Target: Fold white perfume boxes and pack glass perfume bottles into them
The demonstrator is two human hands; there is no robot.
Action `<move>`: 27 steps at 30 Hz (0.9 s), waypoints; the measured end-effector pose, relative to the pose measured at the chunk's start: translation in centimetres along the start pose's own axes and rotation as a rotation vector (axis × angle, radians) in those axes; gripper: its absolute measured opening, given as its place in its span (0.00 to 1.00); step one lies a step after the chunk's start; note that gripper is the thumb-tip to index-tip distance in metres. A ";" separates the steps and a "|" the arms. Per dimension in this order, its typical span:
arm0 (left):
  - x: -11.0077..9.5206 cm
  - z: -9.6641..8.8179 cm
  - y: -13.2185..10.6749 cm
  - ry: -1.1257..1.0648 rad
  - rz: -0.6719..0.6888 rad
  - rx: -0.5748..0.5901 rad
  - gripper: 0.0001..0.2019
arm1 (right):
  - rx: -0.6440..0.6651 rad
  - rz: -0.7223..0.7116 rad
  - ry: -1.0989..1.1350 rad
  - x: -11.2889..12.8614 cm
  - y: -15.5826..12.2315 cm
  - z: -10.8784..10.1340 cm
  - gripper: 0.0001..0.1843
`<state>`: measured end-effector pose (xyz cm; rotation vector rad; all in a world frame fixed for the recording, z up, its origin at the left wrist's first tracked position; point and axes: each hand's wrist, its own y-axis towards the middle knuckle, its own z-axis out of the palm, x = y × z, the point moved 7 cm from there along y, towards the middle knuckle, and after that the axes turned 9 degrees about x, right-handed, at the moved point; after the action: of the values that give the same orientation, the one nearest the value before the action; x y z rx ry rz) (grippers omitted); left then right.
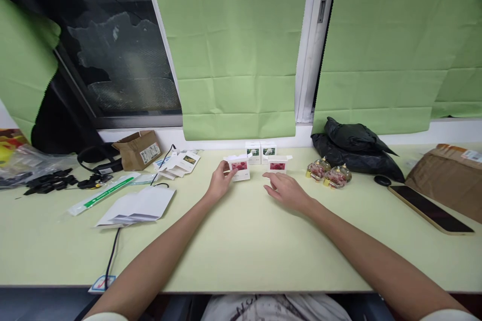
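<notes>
Near the middle of the table my left hand (221, 180) grips the side of a small white box (242, 174) with a pink-red picture on its front and its top flaps up. A matching white box (277, 165) stands to the right, also with raised flaps. My right hand (285, 190) is in front of that second box, its fingers apart and the forefinger stretched out; whether it touches the box I cannot tell. Behind these stand two closed white boxes (261, 152) with green and white pictures. Several gold-capped small bottles (331, 174) lie to the right.
On the left lie folded white cardboard pieces (137, 205), a green-striped plastic sleeve (105, 194), a brown carton (138, 151) and black cables. To the right are black plastic bags (356, 148), a phone (429, 208) and a brown parcel (446, 178). Green curtains (241, 50) hang behind.
</notes>
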<state>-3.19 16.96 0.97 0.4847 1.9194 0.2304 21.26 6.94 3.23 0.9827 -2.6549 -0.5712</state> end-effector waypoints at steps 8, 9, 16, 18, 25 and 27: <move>1.0 0.7 0.3 -0.003 -0.002 0.087 0.23 | 0.128 0.095 0.053 -0.4 -0.1 0.2 0.17; 1.1 0.7 0.3 -0.003 -0.004 0.088 0.24 | 0.130 0.100 0.056 -0.4 -0.2 0.2 0.17; 0.3 0.4 0.0 -0.003 0.020 0.073 0.33 | 0.153 0.133 0.064 -1.0 -0.2 0.6 0.17; -0.3 -0.6 -0.1 -0.009 0.061 -0.019 0.31 | 0.159 0.139 0.066 -1.0 -0.2 0.6 0.17; -0.2 -4.1 0.5 0.418 -0.110 -0.111 0.25 | 0.171 0.141 0.083 -1.0 -0.2 0.6 0.17; 0.9 -4.2 0.5 0.520 -0.196 -0.046 0.20 | 0.175 0.139 0.089 -1.0 -0.2 0.8 0.17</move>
<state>-7.28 18.12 2.03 0.2118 2.4448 0.2918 21.84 7.63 2.35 0.8378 -2.7010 -0.2623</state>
